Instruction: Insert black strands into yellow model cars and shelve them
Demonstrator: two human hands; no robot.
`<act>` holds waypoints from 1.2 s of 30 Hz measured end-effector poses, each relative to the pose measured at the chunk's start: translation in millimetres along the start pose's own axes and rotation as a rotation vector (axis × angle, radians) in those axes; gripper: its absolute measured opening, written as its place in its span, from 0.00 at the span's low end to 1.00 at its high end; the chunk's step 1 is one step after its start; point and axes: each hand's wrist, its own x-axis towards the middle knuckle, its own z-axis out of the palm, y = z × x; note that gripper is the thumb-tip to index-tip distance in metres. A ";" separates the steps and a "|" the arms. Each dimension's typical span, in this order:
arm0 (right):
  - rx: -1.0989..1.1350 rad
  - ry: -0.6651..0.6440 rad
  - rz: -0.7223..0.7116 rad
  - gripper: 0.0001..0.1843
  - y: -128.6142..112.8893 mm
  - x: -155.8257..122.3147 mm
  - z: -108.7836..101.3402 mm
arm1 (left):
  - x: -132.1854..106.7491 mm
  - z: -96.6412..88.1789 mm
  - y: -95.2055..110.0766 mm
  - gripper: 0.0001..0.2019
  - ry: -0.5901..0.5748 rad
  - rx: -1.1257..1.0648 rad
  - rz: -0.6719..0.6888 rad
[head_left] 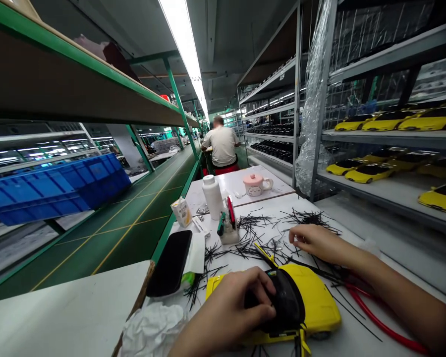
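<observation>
White workbench [262, 204] strewn with black strands [309, 218]

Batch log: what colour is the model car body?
The model car body is yellow, best in head view.

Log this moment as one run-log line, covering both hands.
Left hand: on curved black window panel of glossy yellow model car | Right hand: near scattered thin black strips

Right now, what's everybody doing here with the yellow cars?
A person's left hand holds a yellow model car by its dark window part on a white workbench. The right hand rests open beside thin black bits. Another person sits farther down, back turned. More yellow model cars stand on shelves.
</observation>
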 end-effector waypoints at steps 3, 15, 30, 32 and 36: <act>-0.018 0.016 -0.010 0.10 -1.5 5.9 10.0 | 0.2 2.6 -0.5 0.07 0.018 0.012 0.032; -0.075 0.108 0.122 0.08 5.4 13.9 25.9 | 5.5 23.7 -6.9 0.08 0.142 -0.055 0.060; 0.026 0.141 0.174 0.07 -3.7 13.9 28.4 | 6.0 27.6 -4.6 0.09 0.253 -0.148 0.011; 0.073 0.134 0.148 0.09 -5.5 9.7 20.5 | 6.0 28.8 -3.6 0.09 0.270 -0.181 0.013; 0.197 0.109 0.048 0.15 -9.6 0.8 6.3 | 6.7 31.1 -1.7 0.08 0.298 -0.221 0.008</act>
